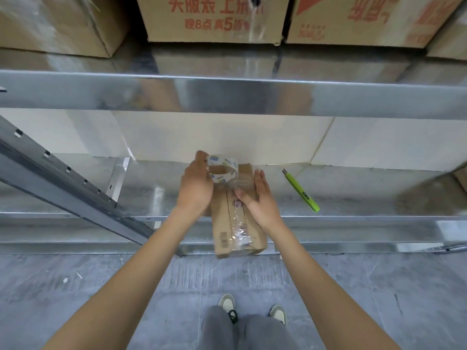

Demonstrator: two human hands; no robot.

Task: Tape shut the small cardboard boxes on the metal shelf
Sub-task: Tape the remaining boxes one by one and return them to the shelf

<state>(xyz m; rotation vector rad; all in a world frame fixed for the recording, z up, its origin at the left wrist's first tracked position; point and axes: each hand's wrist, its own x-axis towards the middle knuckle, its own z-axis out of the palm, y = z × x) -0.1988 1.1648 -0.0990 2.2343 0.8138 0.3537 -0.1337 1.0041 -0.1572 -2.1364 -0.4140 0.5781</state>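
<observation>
A small cardboard box [225,231] lies lengthwise on the lower metal shelf [353,195], its near end over the shelf's front edge. A strip of clear tape runs along its top. My left hand [195,184] grips a roll of clear tape [223,169] above the box's far end, with tape stretched from the roll down to the box. My right hand [256,195] rests on the box top, fingers straight along the right side and thumb pressing the tape.
A green utility knife [302,190] lies on the shelf right of the box. A slanted metal brace [63,178] crosses at left. Large cardboard boxes [214,18] stand on the upper shelf [227,97]. My shoes show on the grey floor [101,286].
</observation>
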